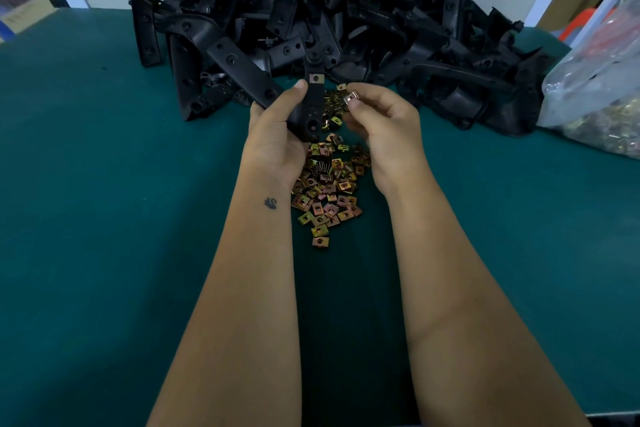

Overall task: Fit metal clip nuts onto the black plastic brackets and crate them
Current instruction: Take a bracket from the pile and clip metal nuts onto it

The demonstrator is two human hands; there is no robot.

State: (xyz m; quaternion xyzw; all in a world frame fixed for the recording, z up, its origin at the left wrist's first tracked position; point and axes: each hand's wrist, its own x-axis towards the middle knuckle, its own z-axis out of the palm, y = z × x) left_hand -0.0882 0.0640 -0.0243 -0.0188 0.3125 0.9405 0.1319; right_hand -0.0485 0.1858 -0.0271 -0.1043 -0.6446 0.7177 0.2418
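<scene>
Green matting (104,184) held loose clip nuts (325,191) and heaped brackets (346,10); my left hand (277,135) gripped one bracket (308,107) already clipped, right hand (384,121) pinching another nut (351,99), nothing crated

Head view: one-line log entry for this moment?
left hand: holds black plastic bracket | right hand: pinches metal clip nut | one nut fitted

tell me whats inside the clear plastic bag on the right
The clear plastic bag holds a heap of yellowish metal pieces at its bottom, seemingly more clip nuts. Glare and crumpled plastic hide the upper contents; the bag runs out of frame.
</scene>
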